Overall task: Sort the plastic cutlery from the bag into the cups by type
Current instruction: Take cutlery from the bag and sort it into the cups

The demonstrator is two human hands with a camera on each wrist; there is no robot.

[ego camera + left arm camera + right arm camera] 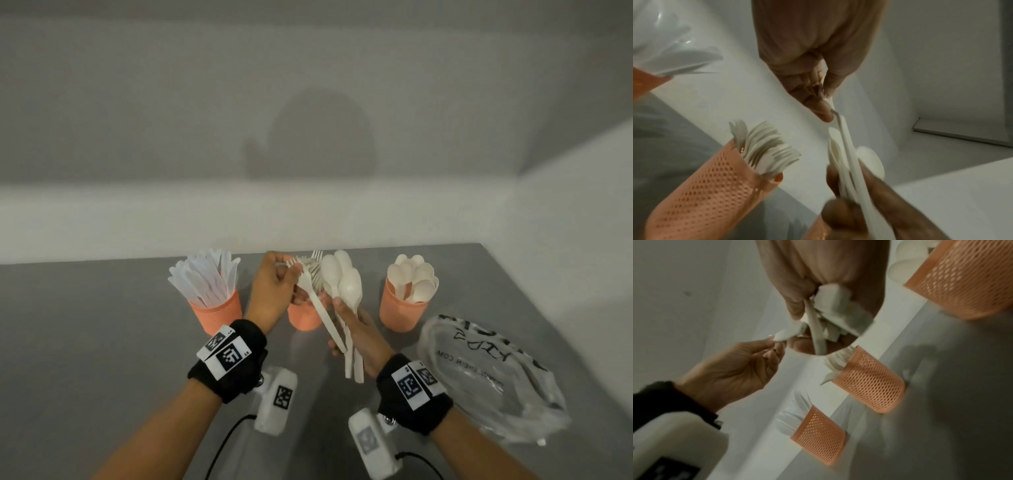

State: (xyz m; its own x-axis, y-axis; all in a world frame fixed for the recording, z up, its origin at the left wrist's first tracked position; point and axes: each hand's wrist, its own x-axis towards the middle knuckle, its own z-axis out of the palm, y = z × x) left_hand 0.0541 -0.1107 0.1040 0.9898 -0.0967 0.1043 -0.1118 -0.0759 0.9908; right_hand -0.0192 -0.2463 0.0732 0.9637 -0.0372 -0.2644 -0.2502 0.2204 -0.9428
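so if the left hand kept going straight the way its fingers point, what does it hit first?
Probably the forks standing in the middle cup, just beyond the left hand, which pinches a fork by its head. Depth is uncertain.

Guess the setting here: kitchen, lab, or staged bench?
Probably a staged recording bench, not a kitchen: bare grey table in a plain white wall corner, holding only three orange mesh cups and a plastic bag.

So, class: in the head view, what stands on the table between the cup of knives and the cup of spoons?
The fork cup, partly hidden by both hands; the head view shows it.
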